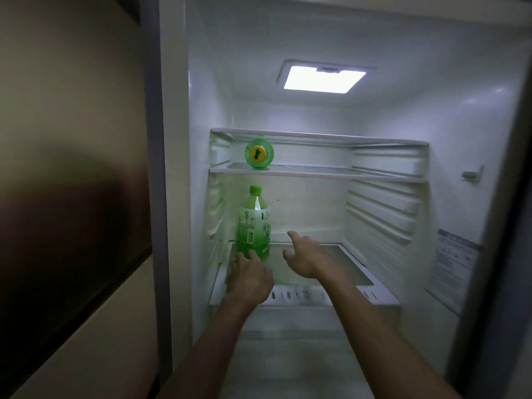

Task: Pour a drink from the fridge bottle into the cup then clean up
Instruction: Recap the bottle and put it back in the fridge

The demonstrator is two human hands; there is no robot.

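Green bottle [253, 226] stood upright in the fridge [475, 139]; left hand [250, 273] gripped its base, right hand [309, 256] hovered beside it, fingers [293, 235] spread.

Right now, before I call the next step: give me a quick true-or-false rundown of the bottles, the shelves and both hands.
1. The green bottle stands upright at the left of the lower shelf. True.
2. The left hand grips the bottle's base. True.
3. The right hand is wrapped round the bottle's neck. False: it is open, to the bottle's right and apart from it.
4. Only one bottle is in view. False: a second bottle lies on its side on the upper shelf, yellow cap toward the camera.
5. The fridge light is on. True.
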